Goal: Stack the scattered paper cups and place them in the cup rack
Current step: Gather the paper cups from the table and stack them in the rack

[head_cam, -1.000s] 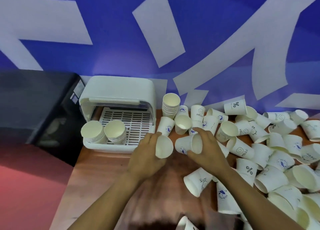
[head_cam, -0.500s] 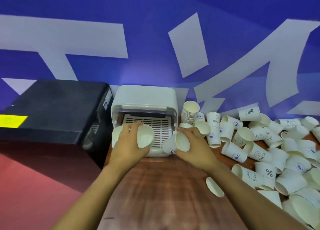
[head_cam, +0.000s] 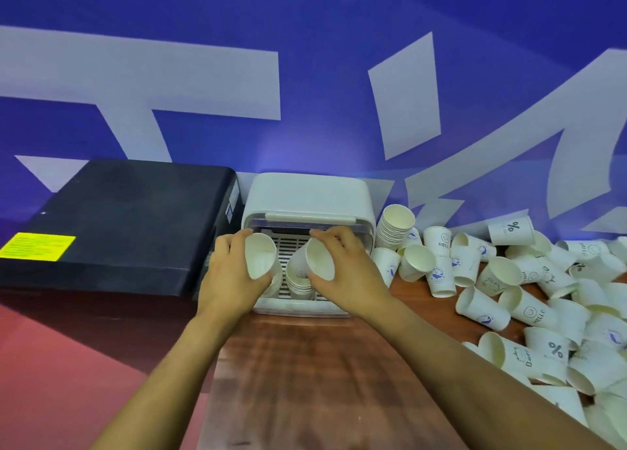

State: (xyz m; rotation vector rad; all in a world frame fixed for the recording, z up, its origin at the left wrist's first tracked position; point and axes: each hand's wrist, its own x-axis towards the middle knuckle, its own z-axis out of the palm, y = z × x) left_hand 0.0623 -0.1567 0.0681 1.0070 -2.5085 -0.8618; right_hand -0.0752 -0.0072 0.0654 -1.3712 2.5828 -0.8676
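a paper cup (head_cam: 260, 259) in each hand's grip over the cup rack (head_cam: 307, 196)

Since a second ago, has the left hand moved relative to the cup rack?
Yes. The left hand and its cup went from the table in front of the cup rack to over its tray.

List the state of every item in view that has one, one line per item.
White plastic cup rack: lid up, front open.
Left hand: gripping one white paper cup, mouth toward the camera.
Right hand: gripping a second paper cup, tilted.
Cup stacks inside the rack: upright.
Stack beside the rack: nested, leaning.
Scattered cups: mostly on their sides.
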